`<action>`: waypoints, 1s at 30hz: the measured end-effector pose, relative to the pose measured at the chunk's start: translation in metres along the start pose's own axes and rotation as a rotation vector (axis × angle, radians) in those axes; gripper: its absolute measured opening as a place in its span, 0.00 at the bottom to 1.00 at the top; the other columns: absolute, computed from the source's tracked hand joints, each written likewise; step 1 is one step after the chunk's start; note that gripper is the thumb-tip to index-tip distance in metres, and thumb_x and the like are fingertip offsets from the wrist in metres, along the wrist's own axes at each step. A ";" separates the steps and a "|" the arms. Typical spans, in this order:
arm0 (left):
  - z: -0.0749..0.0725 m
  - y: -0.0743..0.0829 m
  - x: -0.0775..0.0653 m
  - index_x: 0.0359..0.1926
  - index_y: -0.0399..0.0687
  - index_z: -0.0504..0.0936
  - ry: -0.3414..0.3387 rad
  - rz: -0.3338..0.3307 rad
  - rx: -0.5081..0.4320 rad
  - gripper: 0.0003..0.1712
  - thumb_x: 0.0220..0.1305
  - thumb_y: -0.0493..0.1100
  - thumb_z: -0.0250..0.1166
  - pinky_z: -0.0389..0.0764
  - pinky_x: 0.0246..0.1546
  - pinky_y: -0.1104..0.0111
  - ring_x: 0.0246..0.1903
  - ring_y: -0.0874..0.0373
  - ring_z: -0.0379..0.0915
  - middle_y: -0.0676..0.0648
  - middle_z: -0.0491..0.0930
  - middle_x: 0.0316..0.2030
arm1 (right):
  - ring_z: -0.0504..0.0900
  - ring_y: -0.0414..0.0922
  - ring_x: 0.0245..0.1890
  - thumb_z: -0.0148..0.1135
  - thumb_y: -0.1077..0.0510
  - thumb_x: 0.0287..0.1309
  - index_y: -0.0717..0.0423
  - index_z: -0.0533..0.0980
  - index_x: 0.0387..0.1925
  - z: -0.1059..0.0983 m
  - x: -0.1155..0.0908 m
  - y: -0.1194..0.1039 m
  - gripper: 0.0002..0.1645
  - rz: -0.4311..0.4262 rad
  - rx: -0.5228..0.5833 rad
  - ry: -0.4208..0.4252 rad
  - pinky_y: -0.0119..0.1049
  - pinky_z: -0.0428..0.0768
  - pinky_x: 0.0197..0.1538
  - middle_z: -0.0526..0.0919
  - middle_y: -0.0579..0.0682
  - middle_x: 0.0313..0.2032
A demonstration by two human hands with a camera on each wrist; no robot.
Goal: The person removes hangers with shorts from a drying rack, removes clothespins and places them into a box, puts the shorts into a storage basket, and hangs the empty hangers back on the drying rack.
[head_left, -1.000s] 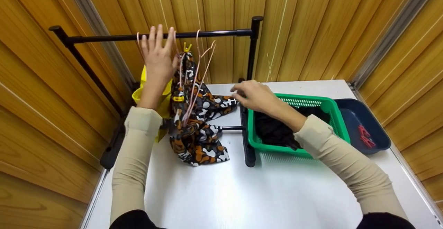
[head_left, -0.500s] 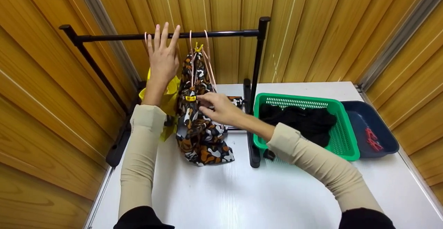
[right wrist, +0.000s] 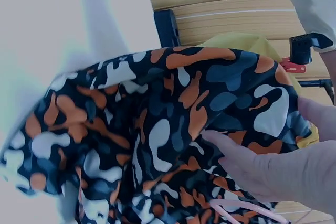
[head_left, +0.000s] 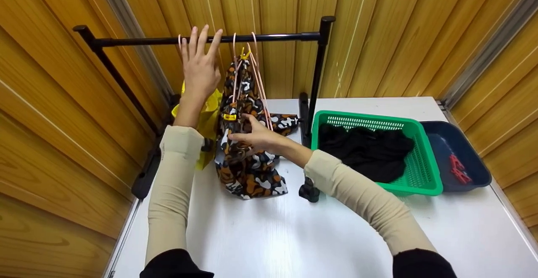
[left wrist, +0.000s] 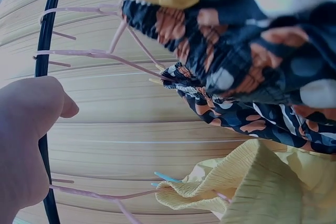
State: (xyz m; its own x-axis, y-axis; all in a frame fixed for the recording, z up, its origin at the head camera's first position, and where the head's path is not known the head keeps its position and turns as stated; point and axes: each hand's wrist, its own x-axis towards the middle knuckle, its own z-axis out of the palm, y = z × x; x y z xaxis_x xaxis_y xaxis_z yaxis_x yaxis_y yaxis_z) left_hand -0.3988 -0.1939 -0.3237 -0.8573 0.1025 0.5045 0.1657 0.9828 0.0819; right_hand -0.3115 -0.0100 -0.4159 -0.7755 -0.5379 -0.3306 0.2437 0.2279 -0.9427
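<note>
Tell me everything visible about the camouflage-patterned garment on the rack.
The camouflage-patterned cloth garment, black, orange-brown, white and grey, looks creased. Two small yellow clips sit at its gathered upper edge; it hangs below the black tubular rail on a pink wire hanger, lower end drooping in folds. The person's right grip seemingly touches it; pinching is unclear.
</note>
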 end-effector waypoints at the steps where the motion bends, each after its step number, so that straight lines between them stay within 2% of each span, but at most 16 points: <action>1: 0.000 0.000 0.000 0.82 0.70 0.44 -0.001 0.000 0.000 0.48 0.70 0.32 0.52 0.28 0.80 0.49 0.83 0.47 0.28 0.49 0.40 0.83 | 0.61 0.64 0.76 0.69 0.48 0.63 0.39 0.38 0.82 0.002 0.002 0.000 0.61 0.010 0.034 0.000 0.58 0.78 0.63 0.40 0.62 0.80; 7: 0.003 0.002 -0.003 0.82 0.69 0.46 -0.010 0.001 -0.009 0.49 0.68 0.31 0.53 0.26 0.80 0.50 0.83 0.46 0.28 0.48 0.42 0.83 | 0.64 0.62 0.74 0.71 0.52 0.60 0.39 0.34 0.81 0.015 0.010 0.002 0.65 0.036 0.103 0.056 0.60 0.81 0.59 0.50 0.67 0.78; 9: 0.004 0.002 -0.003 0.82 0.69 0.47 -0.005 0.001 -0.010 0.48 0.68 0.30 0.52 0.26 0.80 0.50 0.83 0.46 0.28 0.48 0.42 0.83 | 0.72 0.58 0.68 0.68 0.57 0.60 0.40 0.35 0.81 0.019 0.012 0.003 0.63 0.036 0.111 0.094 0.54 0.84 0.54 0.54 0.67 0.76; 11: 0.004 0.001 -0.003 0.82 0.68 0.48 0.003 0.005 -0.009 0.47 0.69 0.30 0.51 0.27 0.80 0.50 0.83 0.46 0.29 0.48 0.44 0.82 | 0.78 0.52 0.55 0.61 0.63 0.61 0.43 0.37 0.81 0.021 0.012 0.003 0.58 0.023 0.139 0.133 0.45 0.83 0.48 0.62 0.64 0.71; 13: 0.004 0.001 -0.004 0.81 0.68 0.49 0.012 0.012 -0.010 0.47 0.69 0.30 0.51 0.28 0.80 0.49 0.82 0.46 0.29 0.47 0.45 0.82 | 0.75 0.46 0.41 0.52 0.68 0.59 0.48 0.44 0.79 0.021 0.012 0.005 0.50 0.011 0.181 0.180 0.36 0.76 0.40 0.70 0.58 0.58; 16: 0.004 0.000 -0.004 0.81 0.67 0.49 0.018 0.019 -0.011 0.46 0.69 0.32 0.52 0.29 0.80 0.48 0.82 0.45 0.30 0.47 0.46 0.82 | 0.66 0.42 0.35 0.44 0.70 0.56 0.57 0.56 0.74 0.017 0.014 0.007 0.41 -0.007 0.205 0.293 0.29 0.68 0.37 0.67 0.50 0.45; 18: 0.004 0.001 -0.004 0.81 0.67 0.49 0.021 0.013 -0.013 0.46 0.69 0.33 0.54 0.29 0.80 0.48 0.82 0.45 0.30 0.47 0.45 0.82 | 0.64 0.42 0.33 0.41 0.70 0.55 0.60 0.64 0.67 0.014 0.015 0.009 0.34 -0.004 0.221 0.365 0.28 0.64 0.33 0.66 0.48 0.38; 21: 0.005 0.009 -0.008 0.82 0.66 0.47 0.032 -0.023 -0.004 0.48 0.68 0.32 0.55 0.29 0.80 0.50 0.83 0.46 0.28 0.47 0.42 0.83 | 0.66 0.42 0.34 0.40 0.68 0.59 0.62 0.70 0.60 0.010 0.019 0.015 0.28 -0.026 0.181 0.461 0.28 0.65 0.34 0.69 0.48 0.38; 23: 0.007 0.020 -0.015 0.82 0.62 0.45 0.062 -0.070 -0.019 0.49 0.68 0.31 0.54 0.30 0.81 0.51 0.83 0.47 0.28 0.47 0.40 0.83 | 0.68 0.43 0.36 0.40 0.68 0.60 0.62 0.73 0.58 0.009 0.021 0.019 0.26 -0.049 0.143 0.505 0.29 0.67 0.37 0.72 0.49 0.40; 26: 0.017 0.045 -0.037 0.82 0.54 0.46 0.162 -0.134 -0.113 0.45 0.69 0.30 0.52 0.33 0.81 0.56 0.82 0.49 0.32 0.47 0.40 0.83 | 0.70 0.44 0.42 0.41 0.68 0.60 0.64 0.76 0.54 0.008 0.023 0.027 0.24 -0.101 0.064 0.576 0.29 0.68 0.43 0.75 0.51 0.42; 28: 0.030 0.061 -0.056 0.81 0.48 0.52 0.258 -0.156 -0.269 0.40 0.71 0.31 0.52 0.44 0.81 0.59 0.81 0.49 0.41 0.45 0.46 0.82 | 0.71 0.44 0.41 0.43 0.68 0.58 0.65 0.78 0.49 0.008 0.022 0.030 0.21 -0.138 0.051 0.606 0.29 0.68 0.42 0.75 0.51 0.39; 29: 0.038 0.067 -0.065 0.79 0.45 0.55 0.302 -0.163 -0.372 0.37 0.71 0.31 0.52 0.52 0.80 0.59 0.80 0.48 0.46 0.43 0.50 0.81 | 0.72 0.44 0.39 0.43 0.68 0.57 0.66 0.78 0.48 0.008 0.021 0.032 0.21 -0.152 0.059 0.617 0.29 0.69 0.40 0.76 0.51 0.37; 30: 0.046 0.072 -0.074 0.78 0.42 0.57 0.339 -0.167 -0.476 0.35 0.71 0.31 0.52 0.56 0.78 0.60 0.79 0.47 0.50 0.42 0.53 0.79 | 0.72 0.44 0.38 0.44 0.68 0.57 0.66 0.78 0.46 0.009 0.021 0.033 0.21 -0.165 0.056 0.629 0.29 0.70 0.40 0.76 0.51 0.36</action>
State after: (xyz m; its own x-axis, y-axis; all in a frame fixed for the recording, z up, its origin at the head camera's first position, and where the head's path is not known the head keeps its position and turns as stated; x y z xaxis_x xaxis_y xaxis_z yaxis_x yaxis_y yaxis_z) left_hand -0.3458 -0.1240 -0.3951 -0.7007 -0.1785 0.6908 0.3091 0.7967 0.5193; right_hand -0.3144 -0.0205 -0.4541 -0.9940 0.0191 -0.1075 0.1090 0.1314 -0.9853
